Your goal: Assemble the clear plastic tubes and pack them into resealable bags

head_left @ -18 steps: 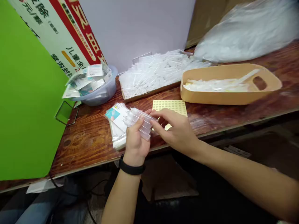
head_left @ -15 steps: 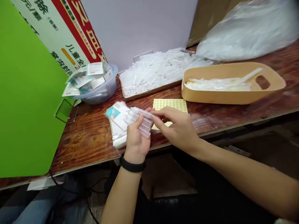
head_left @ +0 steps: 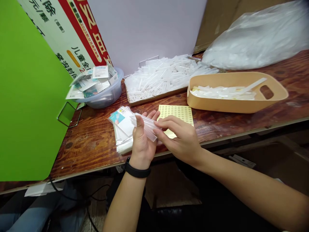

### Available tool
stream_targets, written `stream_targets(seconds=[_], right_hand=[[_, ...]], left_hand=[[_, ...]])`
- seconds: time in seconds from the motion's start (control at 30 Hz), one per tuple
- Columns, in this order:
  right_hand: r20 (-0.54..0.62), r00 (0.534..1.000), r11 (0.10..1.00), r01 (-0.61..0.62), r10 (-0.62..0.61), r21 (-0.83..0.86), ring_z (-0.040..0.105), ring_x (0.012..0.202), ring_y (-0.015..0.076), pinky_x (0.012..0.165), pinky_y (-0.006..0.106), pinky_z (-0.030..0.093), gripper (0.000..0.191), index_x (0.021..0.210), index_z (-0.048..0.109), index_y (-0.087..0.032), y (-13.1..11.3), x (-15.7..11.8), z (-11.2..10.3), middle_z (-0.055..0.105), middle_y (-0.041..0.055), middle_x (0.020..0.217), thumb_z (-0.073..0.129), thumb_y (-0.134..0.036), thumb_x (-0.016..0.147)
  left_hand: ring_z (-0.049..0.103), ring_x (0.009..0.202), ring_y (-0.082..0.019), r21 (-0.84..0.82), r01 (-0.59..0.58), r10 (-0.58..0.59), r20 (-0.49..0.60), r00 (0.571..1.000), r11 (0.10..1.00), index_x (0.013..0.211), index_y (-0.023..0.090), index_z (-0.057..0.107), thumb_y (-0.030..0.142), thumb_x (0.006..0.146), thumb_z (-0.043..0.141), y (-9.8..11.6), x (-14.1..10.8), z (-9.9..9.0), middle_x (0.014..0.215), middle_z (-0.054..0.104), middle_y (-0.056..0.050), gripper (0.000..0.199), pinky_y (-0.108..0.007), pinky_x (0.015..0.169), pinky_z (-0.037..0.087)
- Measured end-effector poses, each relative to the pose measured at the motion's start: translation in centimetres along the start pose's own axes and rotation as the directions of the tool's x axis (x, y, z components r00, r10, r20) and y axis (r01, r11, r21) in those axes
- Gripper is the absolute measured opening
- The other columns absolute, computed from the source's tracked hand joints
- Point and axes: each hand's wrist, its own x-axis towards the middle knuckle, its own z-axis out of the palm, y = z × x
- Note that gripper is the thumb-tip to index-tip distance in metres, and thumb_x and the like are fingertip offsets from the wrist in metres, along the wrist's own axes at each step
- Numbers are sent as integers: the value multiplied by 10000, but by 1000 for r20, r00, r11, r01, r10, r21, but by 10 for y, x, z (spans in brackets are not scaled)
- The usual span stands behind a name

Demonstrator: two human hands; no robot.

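My left hand (head_left: 142,141) holds a small bundle of clear plastic tubes (head_left: 146,125) upright against its fingers, with the thumb across them. The fingertips of my right hand (head_left: 180,138) press the right ends of the bundle from the side. Just left of my hands lies a stack of clear printed packets (head_left: 121,127), partly hidden by my left hand. A yellow sheet of small stickers (head_left: 176,113) lies under my right fingers, its lower part hidden.
A tan tray (head_left: 234,106) holds white plastic pieces. Behind it, a low box (head_left: 156,96) holds a heap of clear tubes. A clear bowl (head_left: 106,100) of packets stands at left, with a green board (head_left: 31,96) beside it. A plastic bag (head_left: 256,42) lies at the back right.
My left hand has turned more upright, and the tube bundle now tilts down to the right. My right fingers have moved lower on the bundle's ends. The view has shifted slightly.
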Motion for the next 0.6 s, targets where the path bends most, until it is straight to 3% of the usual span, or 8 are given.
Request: stream_targets(seconds=[0.27, 0.5, 0.6], right_hand=[[204, 979, 998, 19, -7, -54, 585, 797, 192, 689, 336, 505, 78, 831, 611, -146, 0, -4, 6, 609, 87, 833, 559, -198, 860], [178, 984, 1000, 16, -11, -25, 555, 781, 178, 661, 330, 507, 100, 892, 650, -145, -2, -5, 6, 540, 77, 847, 575, -200, 853], [148, 989, 1000, -5, 6, -6, 572, 861, 194, 718, 344, 525, 101, 896, 660, -154, -2, -5, 7, 534, 94, 922, 586, -200, 846]], left_hand=[[672, 936, -145, -59, 0, -1, -12, 1000, 998, 1035, 152, 517, 217, 882, 526, 1, 4, -4, 978, 666, -62, 167, -274, 898, 505], [678, 816, -122, -66, -15, 11, -51, 999, 998, 976, 149, 519, 127, 844, 504, 5, 2, -4, 875, 682, -43, 135, -258, 842, 510], [678, 818, -128, -69, -20, 15, -62, 998, 997, 991, 148, 519, 127, 831, 512, 5, 3, -3, 868, 682, -42, 161, -276, 868, 505]])
